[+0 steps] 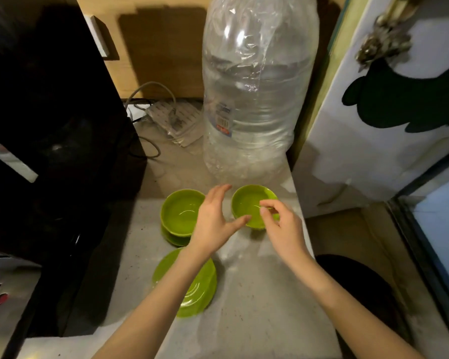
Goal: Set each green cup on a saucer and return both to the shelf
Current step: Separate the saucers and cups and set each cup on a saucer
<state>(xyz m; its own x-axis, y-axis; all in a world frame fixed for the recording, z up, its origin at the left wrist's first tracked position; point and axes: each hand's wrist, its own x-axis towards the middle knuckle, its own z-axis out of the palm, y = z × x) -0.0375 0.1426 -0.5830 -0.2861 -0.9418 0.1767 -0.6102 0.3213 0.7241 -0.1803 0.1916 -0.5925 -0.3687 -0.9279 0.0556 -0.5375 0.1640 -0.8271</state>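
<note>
Two green cups stand on the grey counter (257,294). The left cup (180,212) rests on a green saucer (173,238). The right cup (246,203) stands on the bare counter. A second green saucer (205,288) lies nearer to me, partly under my left forearm. My left hand (213,221) hovers between the cups, fingers spread, thumb touching the right cup's near rim. My right hand (280,224) pinches that cup's right rim between thumb and fingers.
A large clear water bottle (257,94) wrapped in plastic stands just behind the cups. A black appliance (49,125) fills the left side. Cables and a power strip (171,117) lie at the back. The counter ends at the right, with a white door (386,125) beyond.
</note>
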